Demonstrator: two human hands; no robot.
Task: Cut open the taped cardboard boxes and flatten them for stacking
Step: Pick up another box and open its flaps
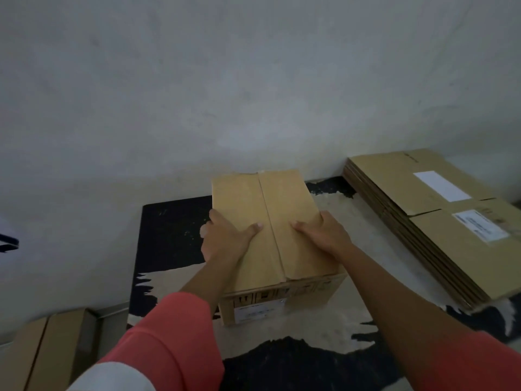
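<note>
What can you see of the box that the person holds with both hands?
The box is plain brown cardboard, closed, its two top flaps meeting along a middle seam. It stands upright on a black and beige mat near the wall. The near side bears a white label and printed marks. The left hand and right hand grip its sides, thumbs on top.

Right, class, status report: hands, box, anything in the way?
Left hand and right hand grip the box sides. Box closed, not flattened. No cutter visible. Flattened stack at right, apart.
</note>
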